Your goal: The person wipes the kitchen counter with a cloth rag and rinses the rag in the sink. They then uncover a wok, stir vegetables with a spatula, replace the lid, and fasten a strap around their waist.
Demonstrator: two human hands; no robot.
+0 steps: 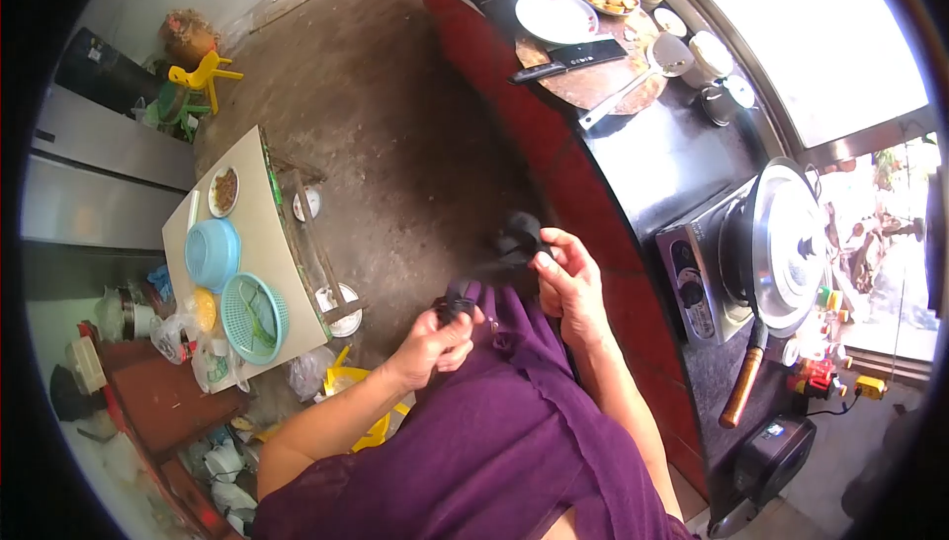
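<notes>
Both hands are raised in front of the purple clothing (494, 412), over the floor. My left hand (435, 342) is closed round a dark, bunched item (454, 305). My right hand (570, 283) pinches a black, blurred item (520, 240) between thumb and fingers, at its left side. The two dark pieces look soft; whether they are joined I cannot tell.
At the right, a dark counter (657, 169) holds a lidded pan (786, 249) on a cooker, a cleaver (568, 59), a board and dishes. At the left, a table (297, 293) carries a blue bowl (212, 253) and a green basket (253, 318). A yellow chair (206, 76) stands farther back.
</notes>
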